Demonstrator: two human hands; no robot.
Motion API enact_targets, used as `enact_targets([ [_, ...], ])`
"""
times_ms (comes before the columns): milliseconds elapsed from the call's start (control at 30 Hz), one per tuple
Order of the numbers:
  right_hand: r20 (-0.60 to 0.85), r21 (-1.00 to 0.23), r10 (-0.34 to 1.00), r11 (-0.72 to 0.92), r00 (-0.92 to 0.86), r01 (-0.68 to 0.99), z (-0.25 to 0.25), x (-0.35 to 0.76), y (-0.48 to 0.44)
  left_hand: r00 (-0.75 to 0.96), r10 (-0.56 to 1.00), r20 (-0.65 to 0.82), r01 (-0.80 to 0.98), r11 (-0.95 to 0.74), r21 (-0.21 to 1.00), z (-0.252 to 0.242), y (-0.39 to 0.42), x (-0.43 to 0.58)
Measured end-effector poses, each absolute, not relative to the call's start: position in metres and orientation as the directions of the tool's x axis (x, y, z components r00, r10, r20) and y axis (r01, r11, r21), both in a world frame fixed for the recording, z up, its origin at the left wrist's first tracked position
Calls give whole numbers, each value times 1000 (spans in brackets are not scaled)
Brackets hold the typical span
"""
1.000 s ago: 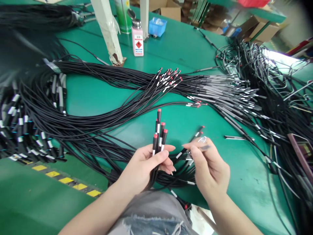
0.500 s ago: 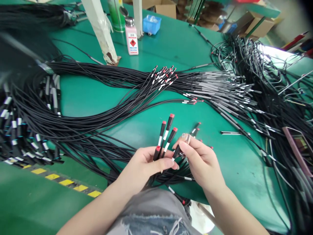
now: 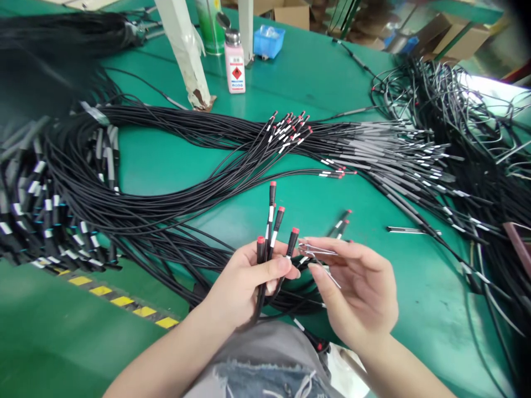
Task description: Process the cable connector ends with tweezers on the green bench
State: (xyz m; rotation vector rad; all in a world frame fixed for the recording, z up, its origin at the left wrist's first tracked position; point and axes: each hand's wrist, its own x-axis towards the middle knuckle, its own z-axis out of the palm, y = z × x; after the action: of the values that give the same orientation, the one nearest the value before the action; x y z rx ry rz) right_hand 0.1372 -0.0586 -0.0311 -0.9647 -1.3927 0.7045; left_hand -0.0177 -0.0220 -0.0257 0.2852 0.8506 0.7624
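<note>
I have a handful of slim black cables with red-capped ends [image 3: 272, 193] upright above the front edge of the smooth green tabletop [image 3: 319, 83], gripped in my left hand [image 3: 251, 279]. Just to their right, a thin silver metal tool with splayed prongs [image 3: 321, 251] sits lightly between the thumb and fingers of my right hand [image 3: 365, 296]; I can't tell whether its tip touches the nearest cable.

Beyond lies a long bundle of black cables [image 3: 174, 119], with more red caps resting across it. Farther back I see a small blue plastic bin [image 3: 265, 48] holding something clear, and beside a white post [image 3: 186, 61] a pink bottle with a metal top [image 3: 235, 72], its contents hidden.

My left thumb presses across the cables, fingers curled behind. My right palm is turned inward and cupped, fingers pointing left, both forearms reaching up from below.
</note>
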Motion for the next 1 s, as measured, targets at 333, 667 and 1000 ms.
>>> enact_targets([
  [333, 495, -865, 868, 490, 25, 109, -37, 136, -61, 451, 741, -497, -453, 670, 588, -27, -22, -19],
  [667, 539, -809, 842, 520, -9, 274, -42, 140, -61, 431, 752, -499, -473, 659, 585, -27, -21, -16],
  [1000, 577, -740, 815, 549, -53, 388, -41, 142, -61, 412, 774, -480, -420, 629, 654, -30, -23, -17],
])
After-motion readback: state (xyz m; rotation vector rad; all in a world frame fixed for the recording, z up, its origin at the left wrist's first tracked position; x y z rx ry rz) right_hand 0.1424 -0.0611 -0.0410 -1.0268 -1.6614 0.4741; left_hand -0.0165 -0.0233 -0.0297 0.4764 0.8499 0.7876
